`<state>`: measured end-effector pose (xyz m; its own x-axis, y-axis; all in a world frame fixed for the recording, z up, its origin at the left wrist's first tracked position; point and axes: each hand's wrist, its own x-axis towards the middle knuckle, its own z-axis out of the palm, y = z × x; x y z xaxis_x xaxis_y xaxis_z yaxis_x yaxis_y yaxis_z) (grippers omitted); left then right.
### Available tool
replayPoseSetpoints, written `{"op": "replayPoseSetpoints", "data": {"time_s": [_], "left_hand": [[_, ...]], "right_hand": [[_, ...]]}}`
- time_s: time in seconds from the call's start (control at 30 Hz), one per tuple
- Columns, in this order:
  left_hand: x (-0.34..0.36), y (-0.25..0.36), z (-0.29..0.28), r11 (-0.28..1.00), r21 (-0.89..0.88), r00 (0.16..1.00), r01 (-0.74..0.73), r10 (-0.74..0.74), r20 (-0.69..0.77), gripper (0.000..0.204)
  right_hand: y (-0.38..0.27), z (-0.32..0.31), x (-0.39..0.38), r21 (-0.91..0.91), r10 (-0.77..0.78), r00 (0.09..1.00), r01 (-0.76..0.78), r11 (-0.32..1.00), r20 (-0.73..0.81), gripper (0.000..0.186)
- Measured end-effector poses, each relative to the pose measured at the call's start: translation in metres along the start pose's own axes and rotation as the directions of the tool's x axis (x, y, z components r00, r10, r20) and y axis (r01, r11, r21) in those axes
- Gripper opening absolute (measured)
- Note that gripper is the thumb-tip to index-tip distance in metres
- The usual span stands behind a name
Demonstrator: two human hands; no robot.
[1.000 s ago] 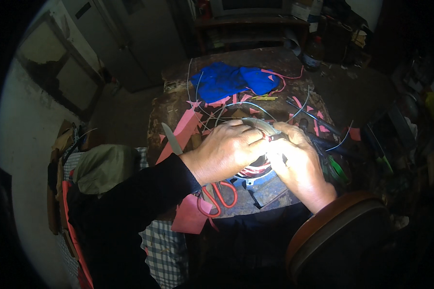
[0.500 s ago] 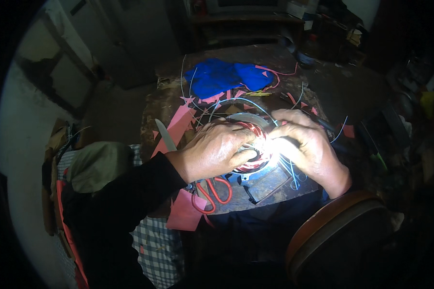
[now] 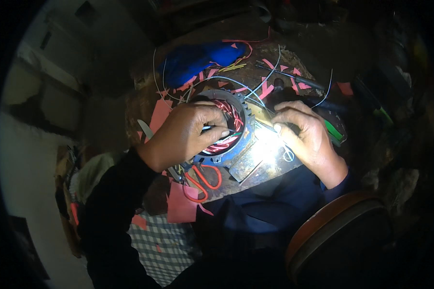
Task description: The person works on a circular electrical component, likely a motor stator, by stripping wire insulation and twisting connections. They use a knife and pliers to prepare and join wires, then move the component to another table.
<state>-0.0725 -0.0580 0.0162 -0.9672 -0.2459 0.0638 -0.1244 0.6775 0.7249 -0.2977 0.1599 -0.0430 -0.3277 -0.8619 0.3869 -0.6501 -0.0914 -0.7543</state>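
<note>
A round motor stator (image 3: 249,126) with a toothed metal rim lies on the worktable, red copper windings (image 3: 235,119) lining its inside. My left hand (image 3: 185,129) reaches over its left side, fingers bent into the opening and thumb close to the forefinger. What they pinch, if anything, is too small to make out. To the right of the stator, my right hand (image 3: 307,137) pinches thin pale-blue sleeving (image 3: 287,144) between thumb and fingers. Looped lengths of it hang below the fingertips in the bright light. Another pale length (image 3: 226,78) arcs behind the stator.
Red-handled scissors (image 3: 219,179) and a pink insulating sheet (image 3: 181,204) lie at the near left edge. A knife blade (image 3: 144,129) sits left of my wrist. Behind are a blue cloth (image 3: 193,60), pink scraps (image 3: 266,90) and a dark-handled tool (image 3: 308,82). Something green (image 3: 332,130) lies right.
My right hand has come away from the stator toward the right, with the sleeving in its fingers. My left hand remains at the windings. The whole view has shifted, showing more of the stator.
</note>
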Motion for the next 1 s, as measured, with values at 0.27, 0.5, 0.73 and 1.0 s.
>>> {"op": "replayPoseSetpoints", "data": {"time_s": [0.27,0.5,0.73,1.0], "left_hand": [[0.008,0.019,-0.007,0.942,0.037,0.933,0.335,-0.337,0.127,0.006],[0.007,0.027,-0.004,0.935,0.013,0.926,0.355,-0.354,0.133,0.008],[0.001,0.035,-0.006,0.959,0.121,0.965,0.255,-0.260,0.028,0.020],[-0.001,0.046,-0.011,0.913,0.262,0.944,0.313,-0.330,0.021,0.018]], "right_hand": [[0.010,0.010,-0.038,0.070,-0.036,0.992,0.045,0.997,-0.123,0.019],[0.016,0.001,-0.057,0.198,0.020,0.988,0.010,0.980,-0.153,0.017],[0.025,-0.011,-0.072,0.168,0.024,0.975,0.014,0.986,-0.221,0.017],[0.036,-0.012,-0.087,0.195,0.093,0.973,-0.052,0.979,-0.210,0.019]]}}
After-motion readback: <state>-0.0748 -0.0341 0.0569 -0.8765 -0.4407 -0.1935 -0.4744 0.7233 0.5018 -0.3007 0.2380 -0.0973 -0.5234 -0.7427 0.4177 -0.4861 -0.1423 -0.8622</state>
